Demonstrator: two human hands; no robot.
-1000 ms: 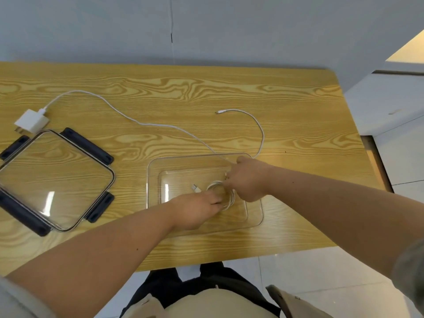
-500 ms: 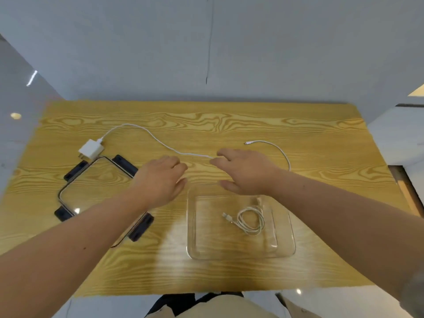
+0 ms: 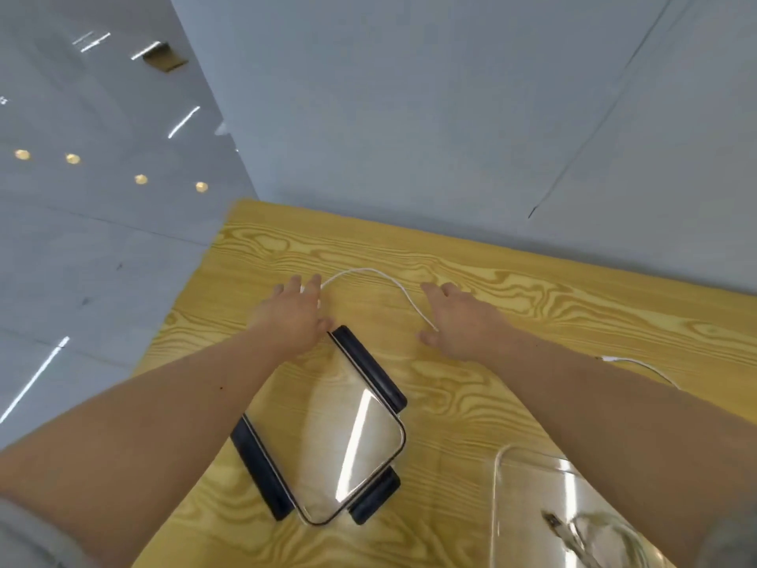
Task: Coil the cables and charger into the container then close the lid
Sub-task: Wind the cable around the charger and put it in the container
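Both hands have left the container and reached out past the lid to the far, left part of the table since half a second ago, and the view has swung left. Nearest, right of the lid, stands the clear container (image 3: 528, 506), with a coiled cable (image 3: 594, 535) lying inside it, blurred. The lid (image 3: 348, 436), clear with black clips along its edges, lies flat on the wooden table (image 3: 471, 403). Just beyond the lid's far corner is the left hand (image 3: 293, 317), palm down with fingers spread; a bit of white shows between its fingertips, probably the charger, but whether the hand grips it I cannot tell. To the far right of the lid is the right hand (image 3: 461, 321), open, fingers apart, palm down. A long white cable (image 3: 368, 271) arcs from the left fingertips over to the right palm, where it passes under the hand; a hold on it cannot be made out. Its other end (image 3: 610, 357) shows beyond the right forearm, right of the lid.
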